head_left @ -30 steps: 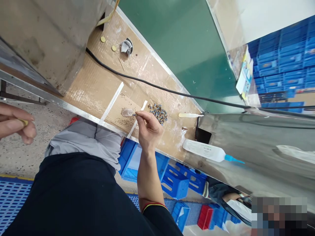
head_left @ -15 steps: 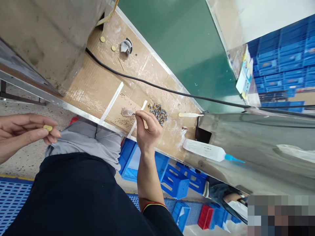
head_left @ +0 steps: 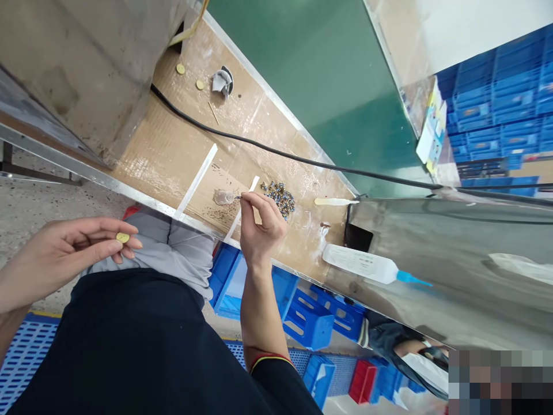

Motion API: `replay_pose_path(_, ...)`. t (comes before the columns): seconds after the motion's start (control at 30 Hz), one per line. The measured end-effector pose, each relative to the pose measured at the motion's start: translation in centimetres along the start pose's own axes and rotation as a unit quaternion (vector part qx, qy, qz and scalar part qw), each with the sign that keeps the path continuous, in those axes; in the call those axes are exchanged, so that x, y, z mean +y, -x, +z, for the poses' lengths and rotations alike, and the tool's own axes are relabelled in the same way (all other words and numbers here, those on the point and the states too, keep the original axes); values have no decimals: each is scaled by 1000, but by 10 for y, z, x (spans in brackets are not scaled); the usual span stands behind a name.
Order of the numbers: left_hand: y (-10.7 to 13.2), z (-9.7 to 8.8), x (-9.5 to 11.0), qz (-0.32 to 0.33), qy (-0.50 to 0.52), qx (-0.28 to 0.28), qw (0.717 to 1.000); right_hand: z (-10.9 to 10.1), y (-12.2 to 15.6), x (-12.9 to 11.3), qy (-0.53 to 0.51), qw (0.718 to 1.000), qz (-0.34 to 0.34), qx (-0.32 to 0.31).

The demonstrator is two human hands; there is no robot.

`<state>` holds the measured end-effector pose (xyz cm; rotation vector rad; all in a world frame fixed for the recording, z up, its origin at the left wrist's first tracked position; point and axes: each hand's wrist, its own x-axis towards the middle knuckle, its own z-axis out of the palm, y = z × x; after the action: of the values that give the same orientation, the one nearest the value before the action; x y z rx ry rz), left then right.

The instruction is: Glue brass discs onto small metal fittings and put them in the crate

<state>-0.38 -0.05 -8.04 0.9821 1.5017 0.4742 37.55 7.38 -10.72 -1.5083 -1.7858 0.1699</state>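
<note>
My left hand (head_left: 80,248) is over my lap, its thumb and fingers pinching a small round yellow disc (head_left: 122,237). Above the bench, my right hand (head_left: 262,230) is closed in a pinch. A tiny dark, bluish tip shows at its fingertips, too small to name. Just left of those fingertips lies a small clear cup-like container (head_left: 223,197), with tiny dark bits (head_left: 220,213) scattered around it. Close behind the right hand is a pile of small shiny metal pieces (head_left: 281,199), gold and blue.
A black cable (head_left: 259,147) crosses the bench (head_left: 159,144). To the right lie a pale stick-like tool (head_left: 334,202) and a white bottle (head_left: 360,263) with a blue nozzle. Yellow discs (head_left: 199,85) and a crumpled grey piece (head_left: 222,82) sit farther back. Blue crates (head_left: 309,320) stand below.
My left hand has moved right and slightly down with the yellow disc, coming nearer over my lap. My right hand stays almost in place beside the clear container.
</note>
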Motion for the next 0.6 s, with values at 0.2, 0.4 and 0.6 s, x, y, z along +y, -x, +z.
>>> replay_pose_path(0.2, -10, 31, 17, 37, 43, -91, 994, -5, -3, -2, -23, 999, 17, 31)
replay_pose_path(0.4, -21, 79, 50, 120, 128, -120, 977, -17, 17, -42, -156, 981, 80, 79)
replay_pose_path(0.6, -21, 95, 64, 198, 103, -89, 971, -19, 35, -81, -221, 973, 55, 44)
